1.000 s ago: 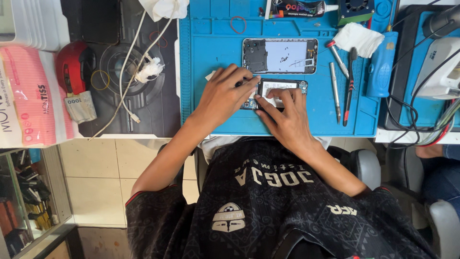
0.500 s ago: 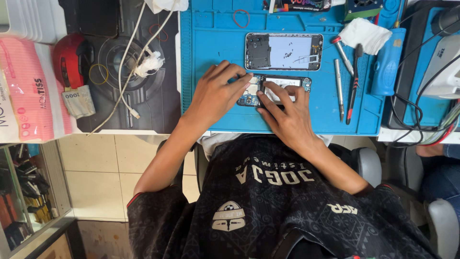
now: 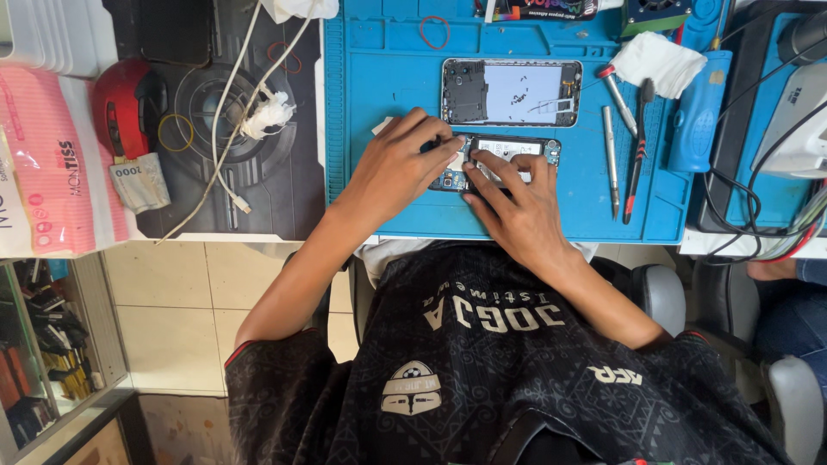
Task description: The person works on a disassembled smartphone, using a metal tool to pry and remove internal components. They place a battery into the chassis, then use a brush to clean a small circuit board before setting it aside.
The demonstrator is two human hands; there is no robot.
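Presently an opened phone body (image 3: 508,159), its inner parts bared, is pinned on the blue work mat (image 3: 379,86) near the mat's near edge, just nearer than a second opened phone frame (image 3: 512,92). It is pressed flat by the spread fingers of the right hand (image 3: 517,211), while the left hand (image 3: 396,168) is pinched narrowly on something small at its left end, what exactly cannot be told. Light, stiff and fragile handling is to be judged, so it is best held by the outer frame edges, away from the exposed boards.

One head camera looks steeply down, close over the blue mat (image 3: 388,198) and lap.
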